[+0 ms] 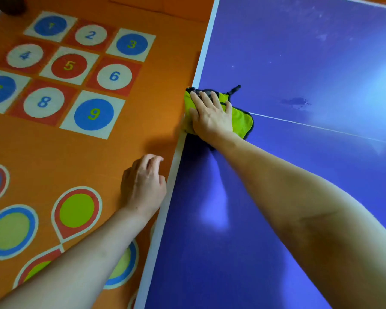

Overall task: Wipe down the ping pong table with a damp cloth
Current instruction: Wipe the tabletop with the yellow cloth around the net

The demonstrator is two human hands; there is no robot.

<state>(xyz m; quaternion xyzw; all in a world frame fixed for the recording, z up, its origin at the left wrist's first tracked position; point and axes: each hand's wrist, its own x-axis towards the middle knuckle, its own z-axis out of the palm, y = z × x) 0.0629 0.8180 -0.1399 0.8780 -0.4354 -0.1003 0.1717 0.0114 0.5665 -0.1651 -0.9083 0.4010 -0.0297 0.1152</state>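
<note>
from the head camera: right hand (211, 114) flat on the cloth (243, 121), fingers spread and straight, palm pressing the lime-green fabric down right at the white edge band of the ping pong table (299, 63). the cloth sits on the table's left border where the thin white centre line meets it, a dark trim and a little loop poking out past the fingertips, one corner lapping over the rim. this looks like the wiping step itself, working the edge strip. left hand (143, 184) hangs just off the table beside the rim, fingers loosely curled, holding nothing; whether it touches the rim is hard to tell.

next call, as a judgement: sweep inward toward the dark smudge (295, 101) out on the blue, and the pale specks beyond it, keeping the palm flat so the cloth doesn't bunch.

hard to read: whether the cloth is damp, no telling. glare washes out the right side of the table. the far end is cut off, and the numbered floor mat (71, 70) runs out of frame on the left.
</note>
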